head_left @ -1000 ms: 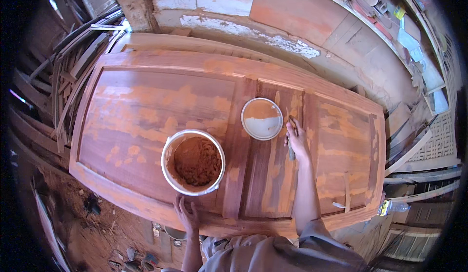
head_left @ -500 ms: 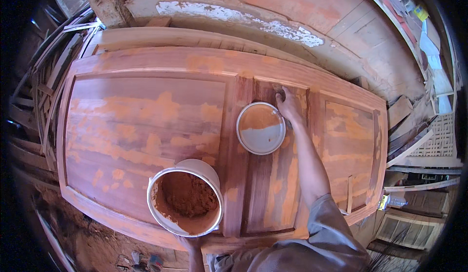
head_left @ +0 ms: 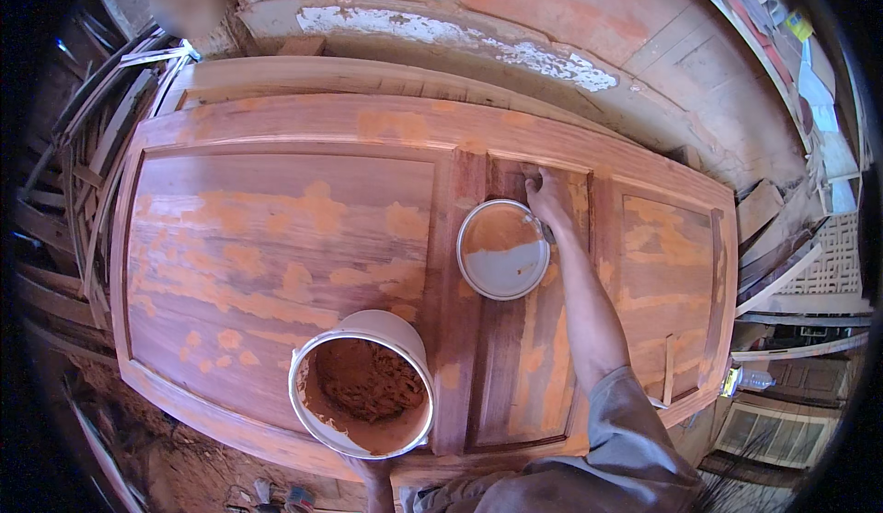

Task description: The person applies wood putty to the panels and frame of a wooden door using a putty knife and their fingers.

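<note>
A white bucket (head_left: 405, 329) of reddish-brown paste (head_left: 372, 384) tips toward me over the near part of a wooden panelled door (head_left: 221, 265). My left hand (head_left: 368, 470) is at its near side, apparently gripping it; the fingers are hidden behind the rim. My right hand (head_left: 544, 193) is closed above the narrow middle panel, just beyond a round white lid (head_left: 504, 269). What it pinches is too small and dark to make out. The lid lies flat, its far half smeared with orange-brown paste. Orange patches of the same colour streak the door.
Boards and scrap wood (head_left: 92, 191) are stacked on the left. Behind the door runs a wall (head_left: 570, 17) with peeling white paint. A thin wood strip (head_left: 669, 370) lies on the right panel. A clear bottle (head_left: 752, 379) and a window frame (head_left: 771, 439) are at right.
The whole view has shifted slightly, so door, bucket and lid appear a little lower and to the right. My right hand has drawn slightly nearer, its fingers more curled.
</note>
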Action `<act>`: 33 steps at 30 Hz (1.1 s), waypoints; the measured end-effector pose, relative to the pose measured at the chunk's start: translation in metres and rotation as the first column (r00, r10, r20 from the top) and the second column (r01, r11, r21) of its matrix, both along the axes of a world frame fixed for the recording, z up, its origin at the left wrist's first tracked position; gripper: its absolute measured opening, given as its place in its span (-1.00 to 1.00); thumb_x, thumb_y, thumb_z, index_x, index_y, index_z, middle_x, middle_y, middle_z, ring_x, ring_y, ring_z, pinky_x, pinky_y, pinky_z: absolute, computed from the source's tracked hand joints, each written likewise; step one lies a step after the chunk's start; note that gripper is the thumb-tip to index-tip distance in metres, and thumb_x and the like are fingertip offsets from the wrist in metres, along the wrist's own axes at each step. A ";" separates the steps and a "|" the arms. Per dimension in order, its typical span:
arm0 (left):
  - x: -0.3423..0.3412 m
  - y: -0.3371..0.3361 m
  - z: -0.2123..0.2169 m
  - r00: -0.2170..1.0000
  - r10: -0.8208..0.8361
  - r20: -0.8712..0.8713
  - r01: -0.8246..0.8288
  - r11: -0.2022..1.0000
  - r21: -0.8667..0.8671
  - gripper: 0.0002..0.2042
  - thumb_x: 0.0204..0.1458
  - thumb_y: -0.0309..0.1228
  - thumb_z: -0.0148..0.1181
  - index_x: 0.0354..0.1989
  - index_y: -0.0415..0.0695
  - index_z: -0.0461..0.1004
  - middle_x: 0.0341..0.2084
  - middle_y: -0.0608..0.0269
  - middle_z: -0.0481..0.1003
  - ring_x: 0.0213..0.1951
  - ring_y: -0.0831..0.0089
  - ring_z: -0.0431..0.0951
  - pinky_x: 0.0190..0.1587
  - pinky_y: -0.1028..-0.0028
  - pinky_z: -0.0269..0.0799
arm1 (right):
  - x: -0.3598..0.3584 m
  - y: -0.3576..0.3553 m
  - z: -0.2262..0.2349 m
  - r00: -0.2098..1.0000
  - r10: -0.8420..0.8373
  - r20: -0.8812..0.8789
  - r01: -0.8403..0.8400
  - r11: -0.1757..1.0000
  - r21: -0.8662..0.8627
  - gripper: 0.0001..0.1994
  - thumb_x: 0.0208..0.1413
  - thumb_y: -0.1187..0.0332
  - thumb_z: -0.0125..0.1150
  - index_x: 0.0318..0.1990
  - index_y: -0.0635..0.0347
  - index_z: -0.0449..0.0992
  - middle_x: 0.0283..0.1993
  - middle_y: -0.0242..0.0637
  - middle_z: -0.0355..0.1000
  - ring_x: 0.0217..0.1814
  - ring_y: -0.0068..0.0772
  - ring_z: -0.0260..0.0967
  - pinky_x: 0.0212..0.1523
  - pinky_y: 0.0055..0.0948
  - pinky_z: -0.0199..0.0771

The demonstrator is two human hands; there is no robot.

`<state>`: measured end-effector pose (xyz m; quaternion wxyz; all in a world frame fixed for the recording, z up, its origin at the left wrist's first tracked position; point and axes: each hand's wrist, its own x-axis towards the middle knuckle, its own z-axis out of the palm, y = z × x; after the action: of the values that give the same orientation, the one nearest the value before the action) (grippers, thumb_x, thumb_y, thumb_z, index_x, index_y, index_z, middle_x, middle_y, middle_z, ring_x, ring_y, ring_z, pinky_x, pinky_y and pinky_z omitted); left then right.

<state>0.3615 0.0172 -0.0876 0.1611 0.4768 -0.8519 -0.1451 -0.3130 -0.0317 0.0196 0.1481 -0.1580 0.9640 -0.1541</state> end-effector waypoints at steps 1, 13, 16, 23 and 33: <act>0.000 0.001 -0.004 1.000 -0.006 -0.005 0.006 1.000 0.003 -0.13 -0.08 0.07 0.31 0.30 -0.24 0.13 0.24 -0.13 0.24 0.24 -0.08 0.22 0.26 -0.01 0.13 | -0.008 0.005 -0.012 1.000 -0.006 -0.008 0.006 1.000 -0.023 -0.46 0.21 0.16 0.09 0.26 0.30 0.28 0.17 0.20 0.35 0.23 0.11 0.32 0.25 -0.13 0.30; 0.011 0.007 -0.014 1.000 0.023 -0.008 -0.022 0.993 0.116 -0.03 -0.12 0.10 0.30 0.38 -0.18 0.00 0.34 -0.15 0.07 0.32 -0.12 0.09 0.36 -0.05 -0.04 | -0.031 0.032 -0.086 0.957 0.093 -0.275 -0.126 0.987 -0.104 -0.52 0.17 0.23 0.14 0.16 0.37 0.35 -0.01 0.19 0.44 -0.29 -0.04 0.55 -0.20 -0.15 0.56; 0.016 0.006 -0.013 0.998 0.006 0.063 -0.012 0.996 0.093 -0.03 -0.12 0.11 0.29 0.39 -0.17 -0.01 0.36 -0.16 0.04 0.34 -0.12 0.05 0.38 -0.06 -0.09 | -0.019 0.019 -0.042 0.968 0.172 -0.184 -0.183 0.982 -0.048 -0.51 0.18 0.19 0.15 0.16 0.35 0.36 -0.14 0.06 0.50 -0.44 -0.19 0.54 -0.32 -0.18 0.55; -0.020 -0.007 0.017 0.994 0.082 0.069 -0.094 0.975 0.199 -0.12 -0.08 0.01 0.30 0.35 -0.20 0.08 0.31 -0.19 0.13 0.32 -0.15 0.10 0.36 -0.08 -0.05 | -0.039 0.046 0.045 0.817 -0.084 0.571 0.367 0.840 -0.400 -0.55 0.23 0.01 0.07 0.11 0.12 0.40 -0.31 -0.23 0.54 -0.50 -0.47 0.42 -0.46 -0.47 0.50; -0.002 -0.005 -0.002 0.996 -0.015 0.083 0.006 0.994 0.105 -0.03 -0.11 0.17 0.28 0.39 -0.09 -0.03 0.31 -0.22 0.11 0.30 -0.26 0.11 0.29 -0.18 0.05 | -0.025 0.067 0.017 0.680 -0.043 0.732 0.518 0.735 -0.437 -0.77 0.32 0.32 -0.15 -0.19 0.25 0.43 -0.43 -0.26 0.50 -0.56 -0.49 0.39 -0.52 -0.46 0.48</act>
<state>0.3596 0.0127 -0.0894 0.0993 0.4858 -0.8516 -0.1702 -0.3383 0.0351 0.0368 0.4024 0.0306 0.7476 -0.5274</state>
